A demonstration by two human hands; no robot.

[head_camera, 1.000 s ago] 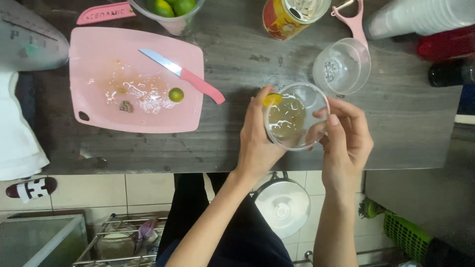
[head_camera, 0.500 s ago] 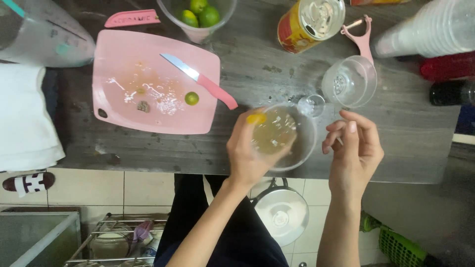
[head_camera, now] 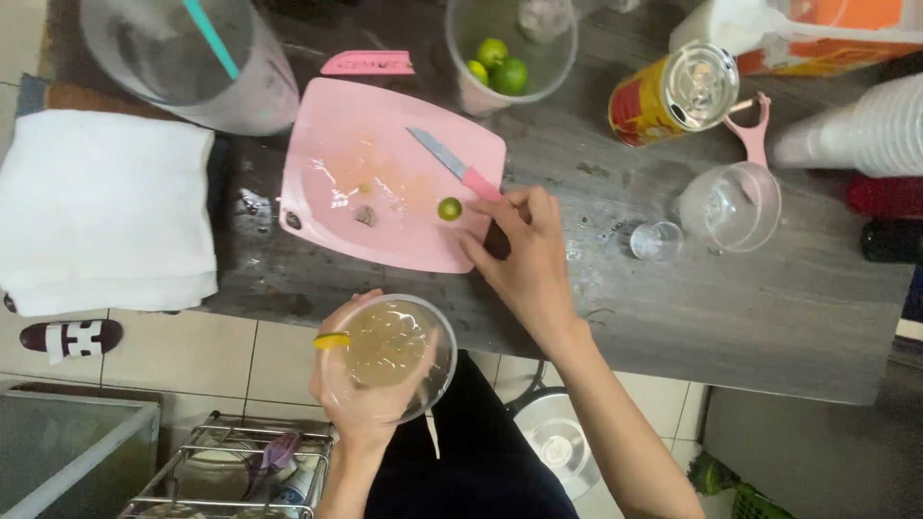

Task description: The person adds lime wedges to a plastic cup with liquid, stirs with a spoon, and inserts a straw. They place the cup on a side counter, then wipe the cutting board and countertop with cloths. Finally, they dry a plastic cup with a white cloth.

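Grey wooden worktop (head_camera: 731,317), wet in patches. Pink cutting board (head_camera: 385,173) on it, carrying knife (head_camera: 452,163) and small green lime half (head_camera: 449,209). Clear glass (head_camera: 389,356) of pale liquid off the near edge, cupped from below by left hand (head_camera: 361,408), clenched around base. Right hand (head_camera: 524,255) released, fingertips just beside lime half. Glass probably fragile, slippery when wet; best held low around wall.
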